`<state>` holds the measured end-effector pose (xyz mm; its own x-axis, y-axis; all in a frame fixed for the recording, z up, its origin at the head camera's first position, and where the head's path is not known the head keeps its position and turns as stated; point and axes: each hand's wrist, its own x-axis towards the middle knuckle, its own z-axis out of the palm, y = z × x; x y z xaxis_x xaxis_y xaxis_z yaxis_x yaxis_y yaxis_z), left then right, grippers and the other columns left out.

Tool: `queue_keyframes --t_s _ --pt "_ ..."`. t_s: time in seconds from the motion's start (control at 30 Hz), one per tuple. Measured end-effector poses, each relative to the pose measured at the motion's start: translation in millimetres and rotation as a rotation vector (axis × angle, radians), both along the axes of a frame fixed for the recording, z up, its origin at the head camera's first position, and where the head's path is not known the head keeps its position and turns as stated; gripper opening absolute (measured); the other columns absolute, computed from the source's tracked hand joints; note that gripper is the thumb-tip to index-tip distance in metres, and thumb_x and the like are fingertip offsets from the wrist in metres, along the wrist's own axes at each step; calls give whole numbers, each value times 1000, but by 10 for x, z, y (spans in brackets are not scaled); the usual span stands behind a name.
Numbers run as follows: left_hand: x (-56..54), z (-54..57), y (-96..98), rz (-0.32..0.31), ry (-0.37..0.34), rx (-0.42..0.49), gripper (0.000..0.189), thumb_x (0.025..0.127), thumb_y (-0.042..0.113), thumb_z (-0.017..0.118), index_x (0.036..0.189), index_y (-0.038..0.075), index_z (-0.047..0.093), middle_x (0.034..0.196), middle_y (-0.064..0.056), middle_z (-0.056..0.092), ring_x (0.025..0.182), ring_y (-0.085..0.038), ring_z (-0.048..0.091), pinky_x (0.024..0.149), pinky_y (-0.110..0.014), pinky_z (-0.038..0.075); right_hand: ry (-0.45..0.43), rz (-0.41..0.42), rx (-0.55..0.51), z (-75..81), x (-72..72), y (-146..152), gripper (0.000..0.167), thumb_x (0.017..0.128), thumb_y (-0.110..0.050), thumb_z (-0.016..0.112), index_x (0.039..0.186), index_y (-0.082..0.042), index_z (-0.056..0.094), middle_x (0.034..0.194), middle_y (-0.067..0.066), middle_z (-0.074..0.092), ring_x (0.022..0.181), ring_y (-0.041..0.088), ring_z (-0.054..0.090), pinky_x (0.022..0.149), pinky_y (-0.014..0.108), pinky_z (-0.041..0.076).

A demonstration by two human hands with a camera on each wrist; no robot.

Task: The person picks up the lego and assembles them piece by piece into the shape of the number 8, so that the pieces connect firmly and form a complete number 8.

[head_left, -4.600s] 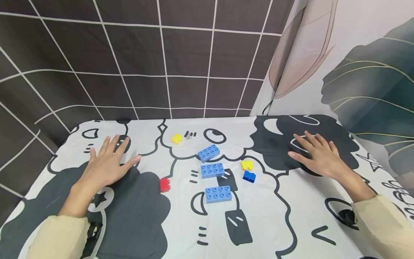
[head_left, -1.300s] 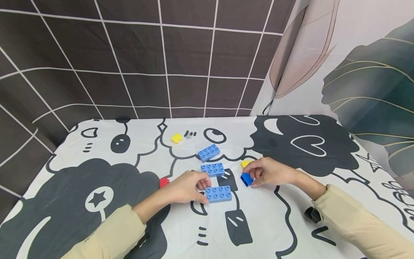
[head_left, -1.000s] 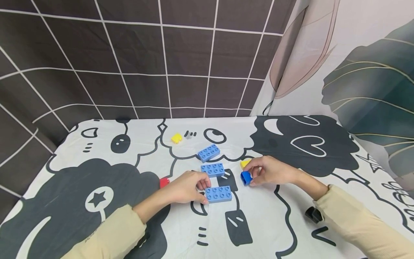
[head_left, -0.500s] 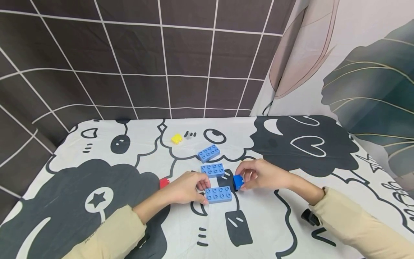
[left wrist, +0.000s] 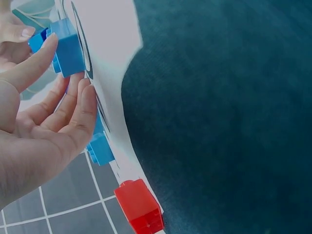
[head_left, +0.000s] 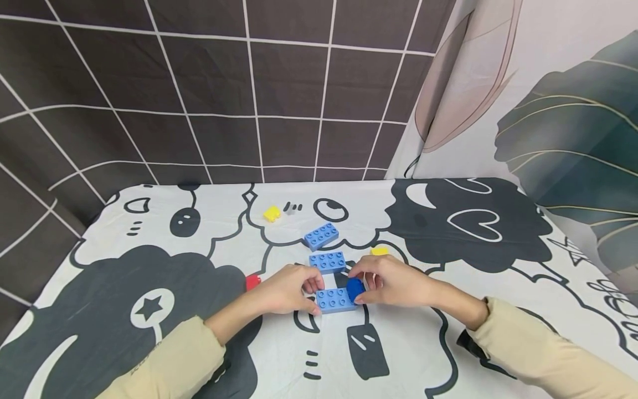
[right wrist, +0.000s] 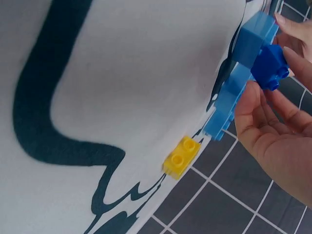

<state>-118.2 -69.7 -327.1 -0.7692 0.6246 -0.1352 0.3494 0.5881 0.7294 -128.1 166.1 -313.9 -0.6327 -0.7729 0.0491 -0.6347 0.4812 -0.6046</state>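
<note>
My left hand (head_left: pixel 285 289) grips the left end of the nearest light blue toy brick (head_left: pixel 333 300), which lies flat with its studs up on the patterned cloth. In the left wrist view the thumb lies along one side of this light blue brick (left wrist: pixel 70 51), with the fingers around the other. My right hand (head_left: pixel 396 281) pinches a small dark blue brick (head_left: pixel 355 289) between thumb and fingers at the light blue brick's right end. From the right wrist view, the dark blue brick (right wrist: pixel 270 67) sits right at the studded face of the light blue brick (right wrist: pixel 254 39).
Just behind the hands lie a second light blue brick (head_left: pixel 327 261) and a third light blue brick (head_left: pixel 321 236). A yellow brick (head_left: pixel 379 251) is behind the right hand, another yellow brick (head_left: pixel 272 214) farther back. The red brick (head_left: pixel 252 281) is partly hidden by the left hand.
Both hands have come in from the sides, where they lay spread. The right hand has taken the dark blue brick left to the nearest light blue brick; the left hand has stayed still lately.
</note>
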Motion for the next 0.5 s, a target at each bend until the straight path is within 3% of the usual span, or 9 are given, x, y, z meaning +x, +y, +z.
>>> queue_keyframes --t_s 0.27,0.5 --pt "3 2 0 0 1 3 28 69 8 79 88 4 59 79 1 56 77 -15 52 72 -27 44 48 -42 10 -2 44 -47 27 71 -11 78 92 -2 65 73 -3 51 61 7 46 52 18 42" --pt "9 6 3 4 -11 -4 28 69 9 79 89 4 59 79 1 55 77 -16 51 72 -27 44 28 -54 41 17 66 -83 26 71 -11 78 90 -2 64 67 -7 52 57 2 47 52 18 43"
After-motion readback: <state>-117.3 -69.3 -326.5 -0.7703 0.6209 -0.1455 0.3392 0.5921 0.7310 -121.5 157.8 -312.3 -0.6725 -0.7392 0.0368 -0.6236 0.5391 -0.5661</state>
